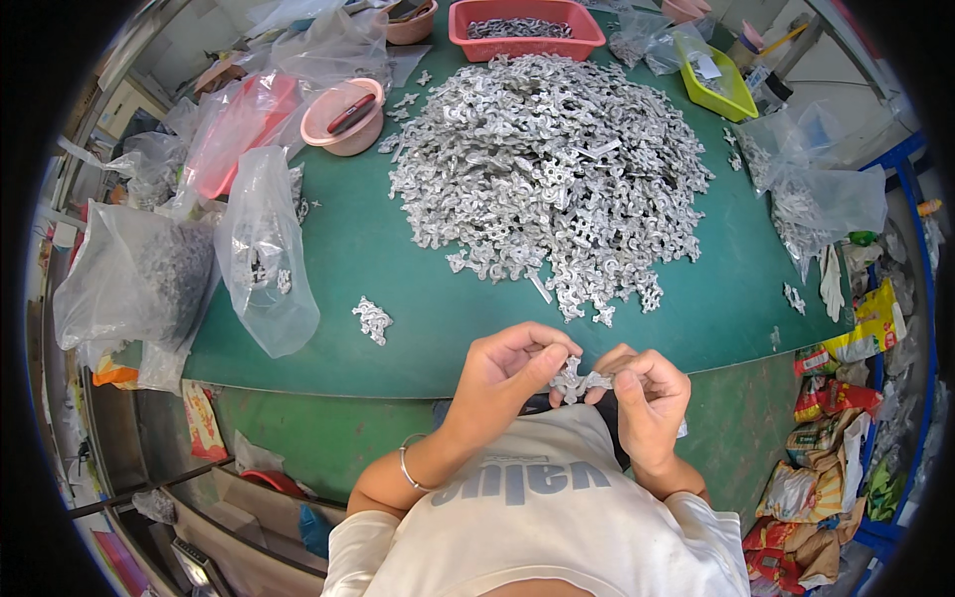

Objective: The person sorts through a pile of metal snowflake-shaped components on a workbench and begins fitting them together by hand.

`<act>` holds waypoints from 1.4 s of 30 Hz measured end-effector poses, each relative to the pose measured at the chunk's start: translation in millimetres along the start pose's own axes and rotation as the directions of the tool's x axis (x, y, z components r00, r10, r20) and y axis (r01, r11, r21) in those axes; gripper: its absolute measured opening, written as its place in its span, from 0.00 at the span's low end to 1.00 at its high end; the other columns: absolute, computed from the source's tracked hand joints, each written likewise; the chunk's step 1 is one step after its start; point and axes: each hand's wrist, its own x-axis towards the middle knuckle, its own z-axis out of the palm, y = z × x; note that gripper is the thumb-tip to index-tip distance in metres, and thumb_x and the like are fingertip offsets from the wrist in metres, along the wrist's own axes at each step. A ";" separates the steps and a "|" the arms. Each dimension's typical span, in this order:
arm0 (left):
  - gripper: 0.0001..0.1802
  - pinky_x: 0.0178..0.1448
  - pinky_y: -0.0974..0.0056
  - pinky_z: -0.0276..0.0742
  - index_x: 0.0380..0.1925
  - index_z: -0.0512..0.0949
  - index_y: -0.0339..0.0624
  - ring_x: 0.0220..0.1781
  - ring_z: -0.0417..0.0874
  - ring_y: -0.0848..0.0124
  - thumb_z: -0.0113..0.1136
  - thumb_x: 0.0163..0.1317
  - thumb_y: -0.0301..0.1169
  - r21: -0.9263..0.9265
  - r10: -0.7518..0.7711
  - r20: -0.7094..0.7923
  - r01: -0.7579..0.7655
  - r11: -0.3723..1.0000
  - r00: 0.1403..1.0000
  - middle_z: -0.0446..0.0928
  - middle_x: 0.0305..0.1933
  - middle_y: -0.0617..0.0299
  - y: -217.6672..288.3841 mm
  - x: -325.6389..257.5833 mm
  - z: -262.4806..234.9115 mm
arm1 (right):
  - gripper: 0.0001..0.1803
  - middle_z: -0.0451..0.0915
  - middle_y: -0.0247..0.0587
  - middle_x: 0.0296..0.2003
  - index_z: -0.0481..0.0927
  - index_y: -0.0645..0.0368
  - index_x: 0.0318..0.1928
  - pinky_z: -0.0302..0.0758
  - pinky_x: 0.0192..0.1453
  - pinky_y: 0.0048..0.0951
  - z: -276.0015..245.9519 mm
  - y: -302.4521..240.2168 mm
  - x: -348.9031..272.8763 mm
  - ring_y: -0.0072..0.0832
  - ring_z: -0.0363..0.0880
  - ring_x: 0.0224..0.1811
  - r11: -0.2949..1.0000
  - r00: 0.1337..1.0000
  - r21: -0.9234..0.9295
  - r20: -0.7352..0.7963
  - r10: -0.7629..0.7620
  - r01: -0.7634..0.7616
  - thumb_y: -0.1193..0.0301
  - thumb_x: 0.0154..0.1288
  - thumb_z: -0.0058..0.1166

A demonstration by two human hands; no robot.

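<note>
Both my hands meet just in front of my chest, at the near edge of the green table (378,298). My left hand (507,373) and my right hand (649,398) pinch the same small silvery metal casting (577,381) between their fingertips, one on each side. A large heap of the same silvery castings (547,159) covers the middle of the table, beyond my hands. One small cluster of castings (373,320) lies apart on the table to the left.
Clear plastic bags (264,249) with parts stand at the table's left, more bags (816,199) at the right. A red tray (524,25) of parts, a pink bowl (343,114) and a yellow-green bin (718,85) sit at the far side. Colourful packets (831,468) pile at lower right.
</note>
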 end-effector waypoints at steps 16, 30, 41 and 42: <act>0.08 0.41 0.72 0.75 0.38 0.75 0.29 0.35 0.77 0.76 0.55 0.58 0.20 0.002 0.120 -0.032 -0.120 0.993 0.992 0.77 0.35 0.58 -10.4 -27.8 25.6 | 0.03 0.75 0.50 0.30 0.70 0.68 0.32 0.74 0.37 0.26 -10.0 -7.2 -34.0 0.28 0.76 0.29 0.988 0.988 -0.020 0.015 -0.155 0.156 0.79 0.63 0.47; 0.11 0.47 0.68 0.77 0.42 0.74 0.28 0.39 0.79 0.71 0.52 0.61 0.23 0.071 -0.073 -0.157 0.085 0.994 0.985 0.77 0.38 0.54 -32.6 -40.8 66.7 | 0.12 0.80 0.43 0.27 0.77 0.65 0.30 0.66 0.32 0.32 -59.0 -6.0 -49.8 0.34 0.77 0.27 0.704 0.793 -0.376 0.191 -0.578 0.603 0.80 0.41 0.64; 0.12 0.51 0.63 0.74 0.40 0.74 0.27 0.46 0.77 0.64 0.56 0.54 0.18 -0.005 -0.007 -0.146 0.007 1.000 0.989 0.72 0.47 0.44 -50.8 -21.9 89.7 | 0.15 0.80 0.44 0.28 0.77 0.66 0.32 0.70 0.34 0.29 -95.8 -7.7 -48.1 0.35 0.78 0.28 0.748 0.824 -0.359 0.139 -0.549 0.558 0.82 0.39 0.65; 0.12 0.51 0.64 0.74 0.40 0.74 0.27 0.46 0.77 0.64 0.56 0.54 0.18 0.008 -0.004 -0.142 0.005 1.000 0.990 0.73 0.46 0.44 -52.1 -19.9 89.9 | 0.14 0.80 0.44 0.28 0.77 0.66 0.32 0.71 0.34 0.29 -98.2 -8.2 -47.8 0.35 0.78 0.28 0.754 0.829 -0.359 0.127 -0.544 0.550 0.83 0.39 0.65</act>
